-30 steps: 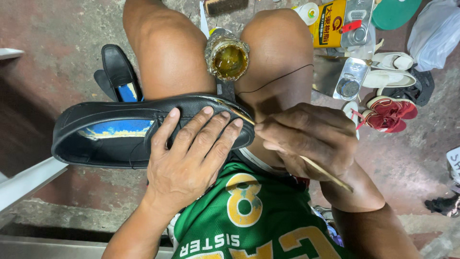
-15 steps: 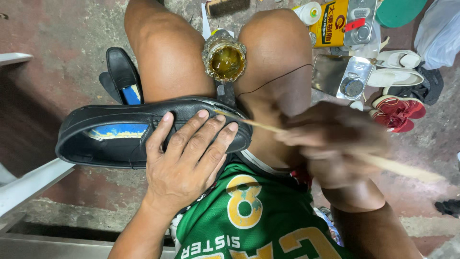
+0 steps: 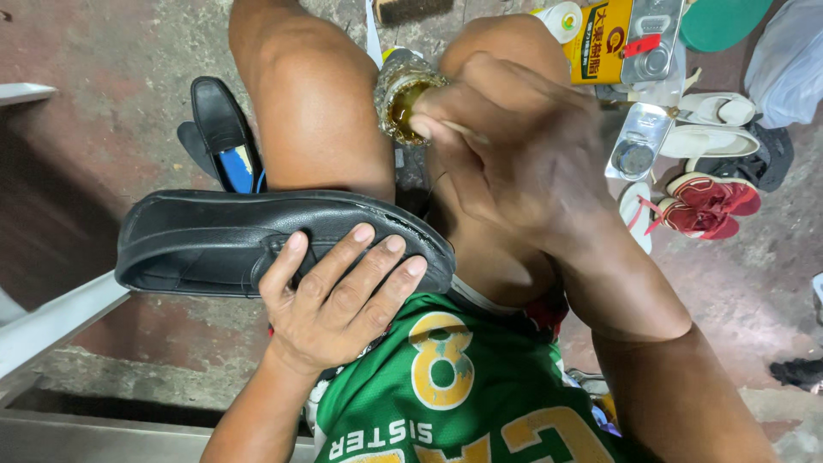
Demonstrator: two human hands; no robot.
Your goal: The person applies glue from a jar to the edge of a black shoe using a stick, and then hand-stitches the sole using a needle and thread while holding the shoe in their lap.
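Observation:
A black leather loafer (image 3: 231, 244) lies on its side across my lap and left thigh. My left hand (image 3: 339, 300) is pressed on its upper, fingers spread over the vamp, holding it down. My right hand (image 3: 506, 137) is blurred and reaches forward to an open glue can (image 3: 399, 103) wedged between my knees. Its fingers pinch a thin stick (image 3: 454, 129) whose tip is at the amber glue in the can. A second black loafer (image 3: 225, 133) stands on the floor left of my left knee.
A yellow rectangular tin (image 3: 613, 39) and a small metal tin (image 3: 636, 141) sit at the upper right, next to white sandals (image 3: 716, 111) and red sandals (image 3: 707, 206). A white bag (image 3: 789, 60) lies far right. A grey bench edge (image 3: 51, 317) runs along the lower left.
My right hand has swung from beside the shoe's heel up to the glue can with the stick. The shoe has rolled so its blue insole no longer shows.

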